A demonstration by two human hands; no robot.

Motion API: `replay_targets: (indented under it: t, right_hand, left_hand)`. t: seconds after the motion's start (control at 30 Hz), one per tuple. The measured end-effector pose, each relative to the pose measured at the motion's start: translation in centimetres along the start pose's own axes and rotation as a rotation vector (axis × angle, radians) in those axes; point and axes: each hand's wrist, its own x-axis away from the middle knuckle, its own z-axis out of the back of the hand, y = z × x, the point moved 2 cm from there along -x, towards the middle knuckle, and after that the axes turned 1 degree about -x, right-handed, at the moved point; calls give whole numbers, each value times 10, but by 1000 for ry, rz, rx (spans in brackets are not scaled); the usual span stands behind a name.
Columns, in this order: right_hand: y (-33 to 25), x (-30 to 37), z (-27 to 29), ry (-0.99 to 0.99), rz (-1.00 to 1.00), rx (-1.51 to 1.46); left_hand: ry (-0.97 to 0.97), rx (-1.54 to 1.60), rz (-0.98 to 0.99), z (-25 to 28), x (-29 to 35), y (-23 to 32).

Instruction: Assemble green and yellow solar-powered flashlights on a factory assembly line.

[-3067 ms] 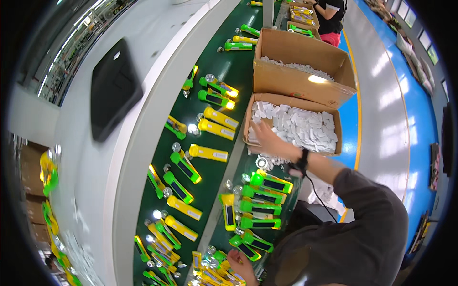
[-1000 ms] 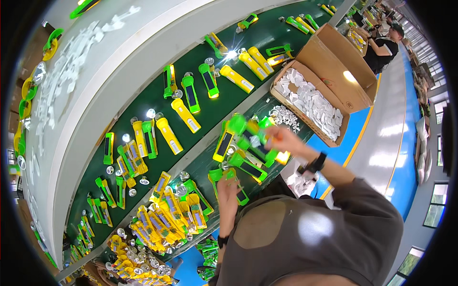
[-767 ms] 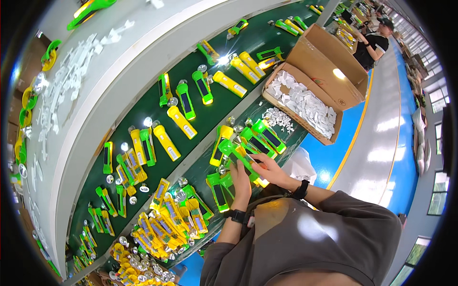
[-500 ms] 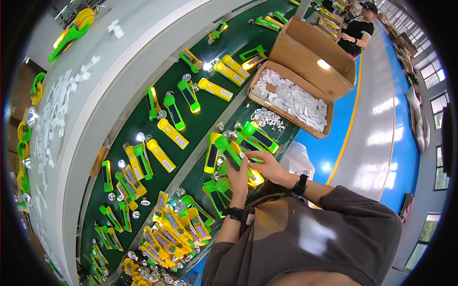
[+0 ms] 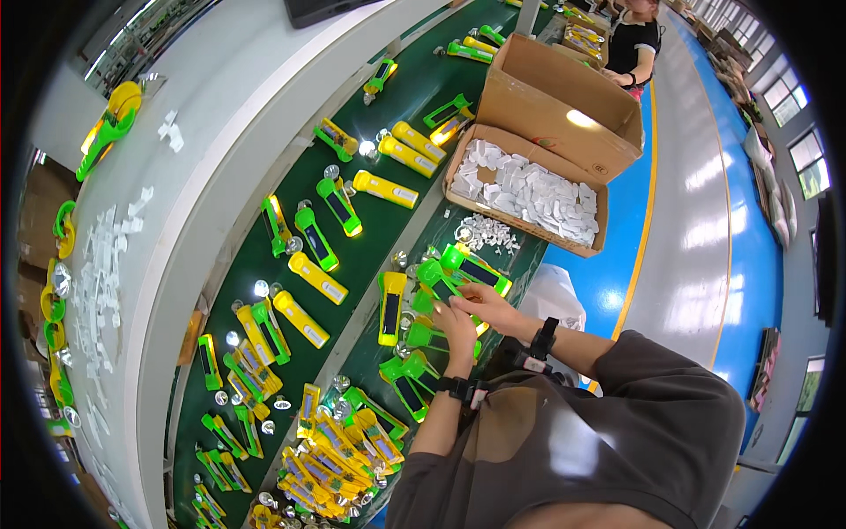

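Observation:
Both my hands are together at the near side of the green workbench. My left hand (image 5: pixel 455 328) is closed round the lower end of a green flashlight (image 5: pixel 437 279) with a dark panel on its face. The fingers of my right hand (image 5: pixel 487 306) are bent in against the same flashlight; what lies under the fingertips is hidden. Beside my left hand lies a yellow-and-green flashlight (image 5: pixel 391 309). Just beyond my right hand is another green flashlight (image 5: pixel 476 268) with a dark panel. More green flashlights (image 5: pixel 411 384) lie next to my left wrist.
A cardboard box (image 5: pixel 529 231) of white plastic pieces stands ahead, with small white parts (image 5: pixel 489 234) beside it. Yellow flashlights (image 5: pixel 300 319) line the green belt (image 5: pixel 370 236). A pile of yellow flashlight bodies (image 5: pixel 330 463) sits at near left. A co-worker (image 5: pixel 632 48) stands far right.
The flashlight in my hands has turned, and its dark panel now faces up. My hands stay close together. The whole view has shifted slightly, and the co-worker has leaned toward the bench.

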Motion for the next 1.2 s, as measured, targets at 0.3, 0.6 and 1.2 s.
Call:
replay_targets:
  t: [0.3, 0.6, 1.2]
  right_hand:
    - [-14, -35, 26, -89, 122, 238]
    - [-17, -22, 26, 253, 610, 970]
    - [-213, -418, 203, 443, 753, 2006]
  left_hand:
    - [-67, -113, -145, -1, -16, -23]
    - [-56, 297, 38, 98, 34, 32]
    - [-912, 1826, 319, 26, -7, 367]
